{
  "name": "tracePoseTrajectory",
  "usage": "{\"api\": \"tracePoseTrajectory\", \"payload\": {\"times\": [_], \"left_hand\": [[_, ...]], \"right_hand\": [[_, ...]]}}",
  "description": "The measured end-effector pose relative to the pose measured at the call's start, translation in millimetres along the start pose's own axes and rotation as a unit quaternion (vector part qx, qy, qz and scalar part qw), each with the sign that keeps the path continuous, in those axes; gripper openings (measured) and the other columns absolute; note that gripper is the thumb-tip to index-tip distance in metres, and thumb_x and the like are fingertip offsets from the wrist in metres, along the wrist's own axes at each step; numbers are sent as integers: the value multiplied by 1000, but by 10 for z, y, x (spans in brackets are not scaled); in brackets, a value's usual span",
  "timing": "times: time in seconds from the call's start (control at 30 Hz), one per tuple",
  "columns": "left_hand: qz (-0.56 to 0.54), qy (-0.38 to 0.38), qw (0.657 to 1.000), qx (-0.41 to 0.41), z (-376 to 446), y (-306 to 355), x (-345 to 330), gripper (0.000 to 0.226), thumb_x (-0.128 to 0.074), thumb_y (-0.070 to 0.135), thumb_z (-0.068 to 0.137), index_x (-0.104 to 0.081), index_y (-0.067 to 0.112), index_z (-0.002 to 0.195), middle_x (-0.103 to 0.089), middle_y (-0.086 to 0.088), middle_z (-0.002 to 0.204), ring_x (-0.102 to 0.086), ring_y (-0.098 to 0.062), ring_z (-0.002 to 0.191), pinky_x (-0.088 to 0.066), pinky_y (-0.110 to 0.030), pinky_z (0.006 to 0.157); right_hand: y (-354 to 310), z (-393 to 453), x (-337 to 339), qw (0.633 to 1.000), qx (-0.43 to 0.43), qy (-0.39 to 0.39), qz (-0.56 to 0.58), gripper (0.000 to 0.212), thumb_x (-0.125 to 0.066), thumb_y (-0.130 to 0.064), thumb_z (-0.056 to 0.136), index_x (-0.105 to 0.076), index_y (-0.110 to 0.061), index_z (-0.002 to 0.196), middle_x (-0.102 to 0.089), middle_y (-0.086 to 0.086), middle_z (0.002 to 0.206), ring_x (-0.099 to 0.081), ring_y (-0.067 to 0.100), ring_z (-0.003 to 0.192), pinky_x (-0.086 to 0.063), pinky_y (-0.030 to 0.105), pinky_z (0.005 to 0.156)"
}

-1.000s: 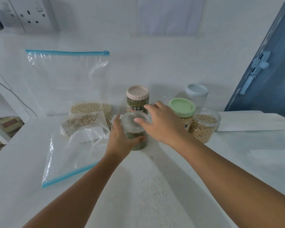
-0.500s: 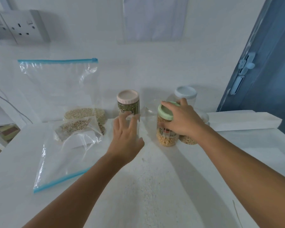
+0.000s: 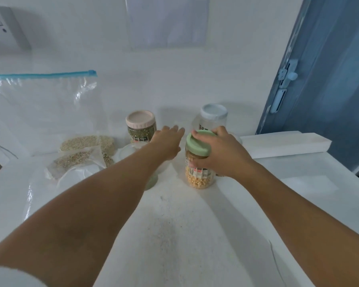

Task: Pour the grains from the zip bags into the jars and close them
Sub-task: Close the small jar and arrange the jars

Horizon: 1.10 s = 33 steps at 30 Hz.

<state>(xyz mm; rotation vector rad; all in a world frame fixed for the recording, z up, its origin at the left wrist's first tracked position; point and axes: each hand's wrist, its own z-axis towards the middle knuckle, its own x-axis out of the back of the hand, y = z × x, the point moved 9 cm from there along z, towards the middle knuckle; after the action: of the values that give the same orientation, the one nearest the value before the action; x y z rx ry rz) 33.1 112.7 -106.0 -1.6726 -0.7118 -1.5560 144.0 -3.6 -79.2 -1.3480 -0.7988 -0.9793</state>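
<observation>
Partway through, by the look of it, a person is working at a white counter (image 3: 174, 235), seen from a head camera looking down along both bare arms. Taking the green-lidded jar (image 3: 198, 162) as the landmark: it is standing upright near the middle of the counter, holding yellow grains, with its lid on. The right hand (image 3: 222, 154) is gripping it, fingers curled over the lid and down its right side. The left hand (image 3: 168, 141) is reaching past the jar's left side with fingers straight and together, holding nothing; what it is heading for cannot be told.

Behind the jar to the left, a pink-lidded jar (image 3: 141, 126) of green grains is standing closed. Directly behind it, a white-lidded jar (image 3: 212, 117) is standing closed, contents unclear. Just left of the jar, partly hidden under the left forearm, a lidless clear container (image 3: 129, 152) is sitting. Far to the left, two zip bags (image 3: 85, 150) holding pale grains are lying and leaning by the wall, so pouring them out appears to be the work left.
</observation>
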Motion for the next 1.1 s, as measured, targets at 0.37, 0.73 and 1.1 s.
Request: {"api": "tracePoseTrajectory", "payload": {"times": [0.37, 0.73, 1.1], "left_hand": [[-22, 14, 999, -41, -393, 27, 193, 57, -65, 45, 100, -50, 29, 153, -56, -1, 140, -51, -25, 130, -41, -41, 106], [-15, -3, 999, -41, -884, 134, 239, 54, -65, 45, 100, -53, 27, 150, -56, 0, 136, -55, -23, 122, -47, -41, 100], [-114, -4, 991, -72, -1522, 180, 240, 69, -80, 55, 83, -55, 42, 145, -44, 6, 148, -40, -19, 137, -37, -37, 114]], "right_hand": [[100, -101, 106, 1000, -1, -9, 11, 99, -90, -54, 69, -37, -55, 153, -35, -8, 131, -49, 15, 112, -57, 36, 84], [113, -147, 105, 999, 11, 20, 29, 95, -91, -52, 69, -45, -48, 152, -38, -4, 152, -49, 21, 132, -44, 34, 93], [119, -187, 120, 998, 57, 0, -30, 90, -87, -52, 75, -42, -50, 153, -28, -10, 149, -23, 22, 136, -28, 45, 117]]}}
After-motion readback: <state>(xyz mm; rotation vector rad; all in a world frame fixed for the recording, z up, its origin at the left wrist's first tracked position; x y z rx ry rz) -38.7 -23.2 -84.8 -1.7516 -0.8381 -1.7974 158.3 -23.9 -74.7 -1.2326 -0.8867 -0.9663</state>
